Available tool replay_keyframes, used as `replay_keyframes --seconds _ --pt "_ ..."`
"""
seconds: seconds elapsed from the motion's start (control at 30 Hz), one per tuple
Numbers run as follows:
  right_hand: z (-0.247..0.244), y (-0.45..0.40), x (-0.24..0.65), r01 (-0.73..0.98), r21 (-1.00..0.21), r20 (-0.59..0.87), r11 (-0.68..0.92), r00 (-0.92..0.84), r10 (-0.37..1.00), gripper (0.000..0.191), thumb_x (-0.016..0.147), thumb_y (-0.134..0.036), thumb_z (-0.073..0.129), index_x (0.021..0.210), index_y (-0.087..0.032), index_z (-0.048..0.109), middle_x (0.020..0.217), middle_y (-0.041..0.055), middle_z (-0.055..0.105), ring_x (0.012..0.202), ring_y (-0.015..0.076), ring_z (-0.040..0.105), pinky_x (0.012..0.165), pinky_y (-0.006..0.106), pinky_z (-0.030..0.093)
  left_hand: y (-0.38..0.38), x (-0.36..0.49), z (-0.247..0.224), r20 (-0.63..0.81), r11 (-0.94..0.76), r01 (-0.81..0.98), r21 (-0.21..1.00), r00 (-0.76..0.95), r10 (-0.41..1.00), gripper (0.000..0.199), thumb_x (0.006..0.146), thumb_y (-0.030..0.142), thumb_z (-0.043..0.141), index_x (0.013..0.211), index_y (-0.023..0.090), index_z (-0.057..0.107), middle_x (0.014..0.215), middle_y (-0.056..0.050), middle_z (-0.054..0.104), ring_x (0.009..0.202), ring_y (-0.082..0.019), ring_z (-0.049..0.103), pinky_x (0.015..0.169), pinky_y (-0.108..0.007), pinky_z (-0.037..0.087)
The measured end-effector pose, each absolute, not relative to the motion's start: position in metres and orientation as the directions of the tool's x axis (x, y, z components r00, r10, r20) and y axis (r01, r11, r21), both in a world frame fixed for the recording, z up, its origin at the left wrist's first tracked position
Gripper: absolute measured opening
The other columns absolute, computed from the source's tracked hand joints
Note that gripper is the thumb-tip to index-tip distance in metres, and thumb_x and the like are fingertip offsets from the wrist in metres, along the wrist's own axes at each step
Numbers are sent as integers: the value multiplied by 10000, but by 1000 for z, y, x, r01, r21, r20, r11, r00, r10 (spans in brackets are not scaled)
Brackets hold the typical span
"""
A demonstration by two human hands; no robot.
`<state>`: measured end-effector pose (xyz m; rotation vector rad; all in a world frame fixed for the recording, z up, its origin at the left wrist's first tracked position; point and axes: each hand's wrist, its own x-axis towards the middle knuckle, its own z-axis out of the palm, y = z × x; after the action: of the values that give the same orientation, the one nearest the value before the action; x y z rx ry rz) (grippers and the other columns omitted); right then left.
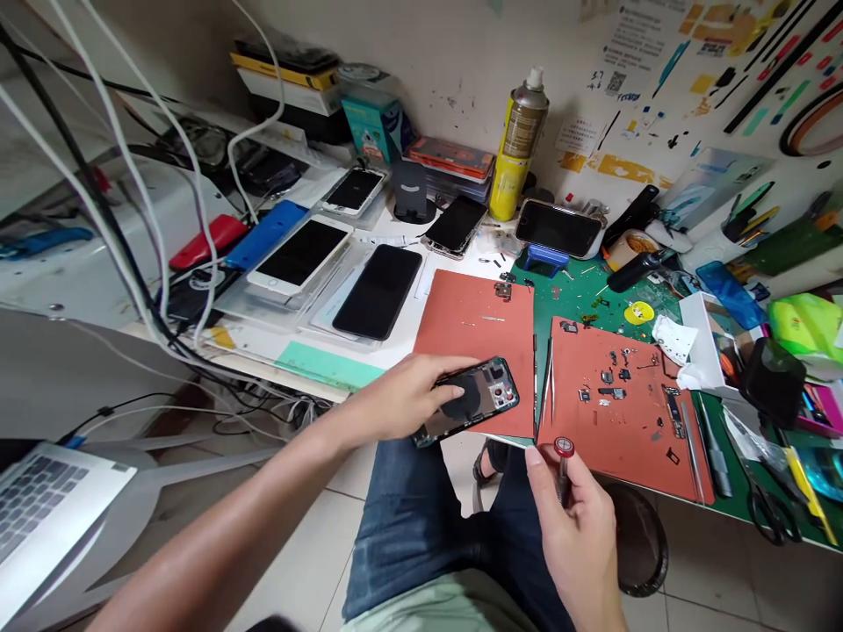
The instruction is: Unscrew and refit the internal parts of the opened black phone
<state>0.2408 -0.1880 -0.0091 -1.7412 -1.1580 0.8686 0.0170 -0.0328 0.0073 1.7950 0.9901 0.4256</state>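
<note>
Firstly, one dark, rectangular phone housing, inner side exposed (479,405), camera openings at its two o'clock corner; held at the near edge of the left rust-orange work mat (448,307); contact with the mat cannot be told. Handling, as judged: light, stiff in the frame, smooth and possibly slippery on the back; fragile about the camera openings and any thin inner fittings. Best hold: by the long rims, pads clear of the camera corner.

Left hand (412,391): clamped on the housing's eight o'clock end, thumb across the inner face, fingers along the far rim.

Right hand (576,527): at half past four from the housing, well apart from the left; closed around one slim metal tool with a round red cap (564,448), its tip not seen.

Three o'clock: silver pointed tweezers (549,386), lying between the mats; beyond, a second rust-orange mat (625,461) bearing small dark phone parts (612,392).

Half past ten: one black-faced phone (377,294), lying flat.

One o'clock: one dark-screened phone (558,230), propped on a blue stand (545,261).

Half past twelve: one yellow spray can (507,180), upright.
</note>
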Motion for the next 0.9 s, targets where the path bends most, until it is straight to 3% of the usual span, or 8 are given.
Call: replay_keyframes --seconds 0.1,0.2,0.37,0.47,0.57,0.67,0.9 --pt "-6 -186 242 519 -854 128 7 198 972 318 1096 -372 610 828 -210 665 721 -14 582 561 108 503 498 219 408 -17 21 15 -122 -424 546 723 705 699 435 1045 194 543 1430 274 731 1288 -64 813 1181 -275 767 989 -387 589" --pt "-6 -180 237 581 -800 234 152 68 970 216 1117 -231 535 1005 -195 716 887 47 702 647 119 633 548 209 481 -12 29 11 -50 -577 565 590 738 673 405 1052 147 519 1390 229 724 1223 -92 763 1120 -257 742 922 -360 579" --pt "-9 -170 235 618 -730 343 290 -35 939 182 1086 -113 526 1085 -178 695 985 89 745 807 151 764 701 217 602 -22 21 -8 104 -653 551 519 718 688 484 1077 73 459 1538 151 580 1318 -121 709 1242 -255 667 1021 -405 596" --pt "-9 -164 238 660 -664 383 351 -103 918 201 1064 -75 520 1115 -177 685 1006 97 760 889 169 803 730 224 615 -42 11 -13 280 -683 549 481 642 713 413 1087 62 463 1465 144 609 1381 -134 685 1314 -258 619 1107 -444 576" --pt "-7 -156 239 694 -581 428 425 -185 885 207 1048 -52 521 1078 -180 680 1001 102 787 1002 191 824 762 229 615 -65 6 -16 426 -747 549 375 614 665 252 1076 205 610 1302 128 690 1361 -181 665 1337 -349 578 1134 -581 546" --pt "-8 -150 239 706 -538 444 460 -226 867 190 1045 -61 533 1066 -173 685 1017 114 804 994 189 835 711 227 598 -76 6 -19 410 -764 573 296 646 644 370 1071 388 650 1330 128 700 1346 -202 656 1336 -409 555 1125 -668 525" --pt "-16 -144 240 732 -505 387 458 -282 878 184 1028 -87 554 1131 -150 692 1095 149 814 1023 227 834 710 268 614 -72 10 -27 409 -759 621 199 651 640 532 1083 515 608 1379 85 704 1253 -186 659 1248 -385 568 1189 -644 462"
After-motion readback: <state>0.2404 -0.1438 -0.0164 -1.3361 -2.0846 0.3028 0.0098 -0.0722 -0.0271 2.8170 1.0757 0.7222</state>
